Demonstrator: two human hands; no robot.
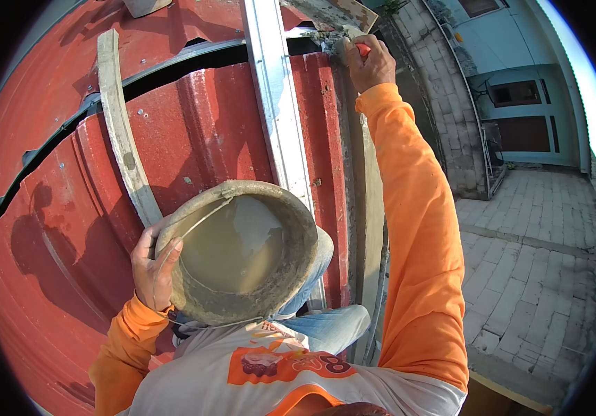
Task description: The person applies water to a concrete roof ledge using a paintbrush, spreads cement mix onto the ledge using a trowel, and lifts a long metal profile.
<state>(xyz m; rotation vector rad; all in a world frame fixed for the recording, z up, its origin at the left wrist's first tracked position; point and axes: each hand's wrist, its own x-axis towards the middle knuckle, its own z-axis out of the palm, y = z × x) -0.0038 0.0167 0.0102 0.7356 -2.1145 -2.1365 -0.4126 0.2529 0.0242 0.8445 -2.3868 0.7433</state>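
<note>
1. In the lower middle of the frame we hold a round mortar bucket (242,249) against our lap. It is crusted grey all over, with a wet grey mix lying in its bottom.
2. Our left hand (154,267) grips the bucket's left rim, fingers (167,258) curled over the lip and closed on it, thumb on the outside.
3. We judge the bucket heavy for its size because of the wet load, stiff in the wall, and gritty rather than slick at the rim. The rim, where the left hand has it, looks like the sound place to hold. A thin wire bail (201,218) crosses inside and offers another.
4. Our right hand (371,66), at the top of the frame just right of centre, is closed around a trowel's red handle (362,48). The trowel blade (326,14) points toward the upper edge, and we judge it light and rigid.
5. The trowel meets a mortar-smeared spot where the red corrugated roof sheet (208,132) ends beside a grey block wall (444,111).
6. A pale metal rail (277,118) runs down the middle of the roof, and a curved wooden strip (121,132) lies at upper left.
7. A paved yard (534,256) lies far below at right.
</note>
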